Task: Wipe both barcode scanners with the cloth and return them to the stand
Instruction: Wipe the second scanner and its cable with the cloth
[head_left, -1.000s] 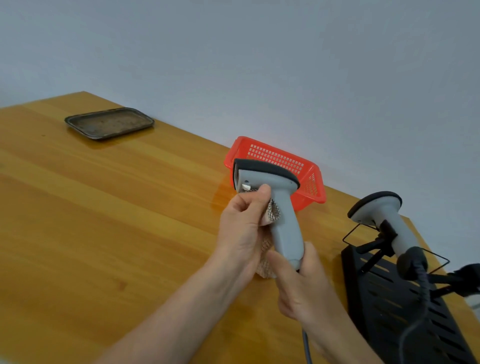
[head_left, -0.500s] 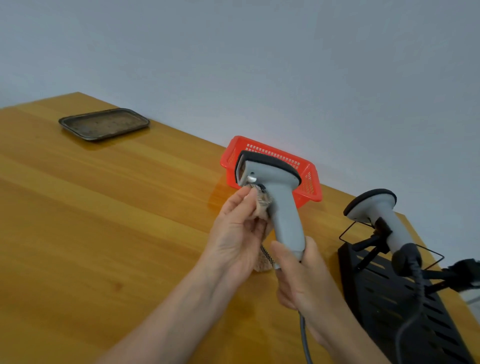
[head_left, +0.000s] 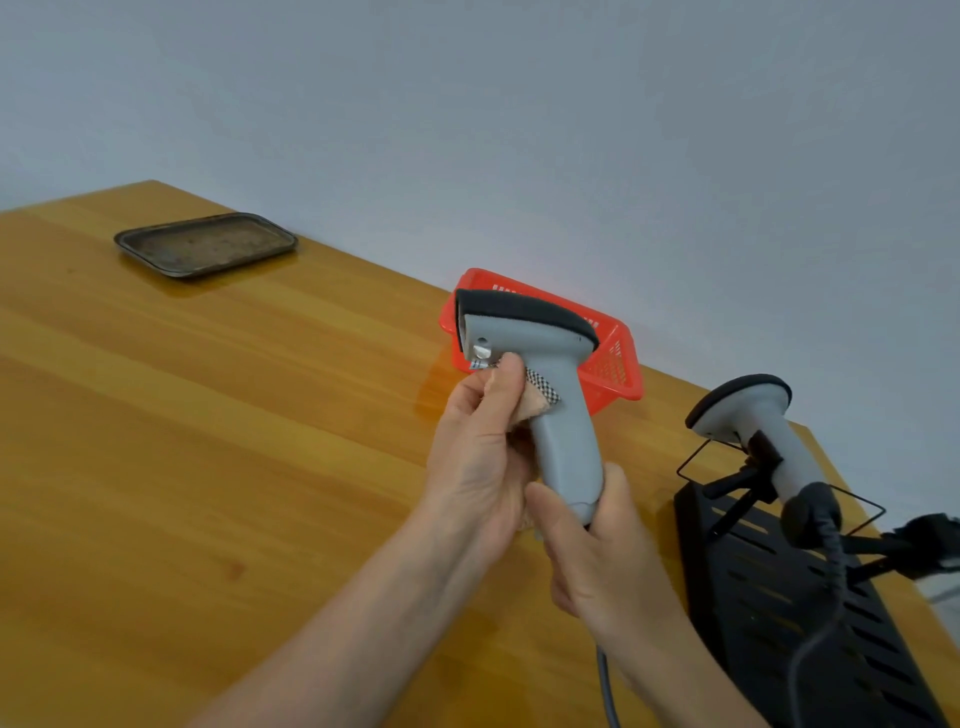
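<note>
Above the table (head_left: 208, 493), the right hand (head_left: 602, 566) is gripping the scanner (head_left: 550, 353) low on its handle while the left hand (head_left: 478, 462) is pinching the cloth (head_left: 540, 397) against its neck, so hard rubbing is risking a twist or slip.

Red basket (head_left: 618, 382) behind, black stand (head_left: 769, 613) right, wide tabletop (head_left: 234, 467) left.

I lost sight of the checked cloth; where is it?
Head view, centre: the checked beige cloth, pinched by the left hand against the grey plastic handheld scanner.
</note>
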